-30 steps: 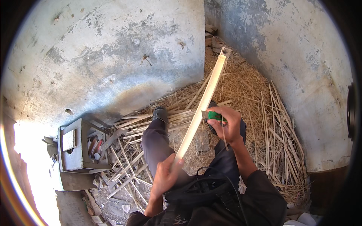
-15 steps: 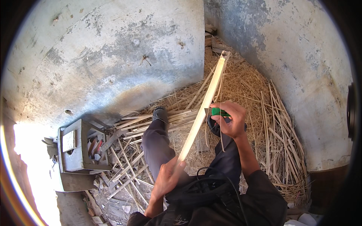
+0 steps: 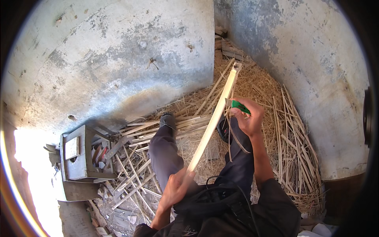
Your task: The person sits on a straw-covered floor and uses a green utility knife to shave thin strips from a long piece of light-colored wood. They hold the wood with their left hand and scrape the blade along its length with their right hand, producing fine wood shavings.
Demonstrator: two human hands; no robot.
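Observation:
My left hand is wrapped round the near end of a long, pale split bamboo strip, which slants up and away to the right. In my right hand is a knife with a green handle. Its blade meets the strip's right edge, in the upper half of the strip. A thin shaving curls down below the knife, in front of my right leg. At the far end of the strip a darker notch or node shows.
Straw-like shavings cover the floor ahead. Long thin strips lie along the right wall, and more split pieces lie near my left foot. A grey wooden box with small items stands at left. Weathered walls close in ahead.
My right hand and the knife have moved away from me along the strip and slightly right. The strip's far end has dipped a little toward me, and the hanging shavings have shifted.

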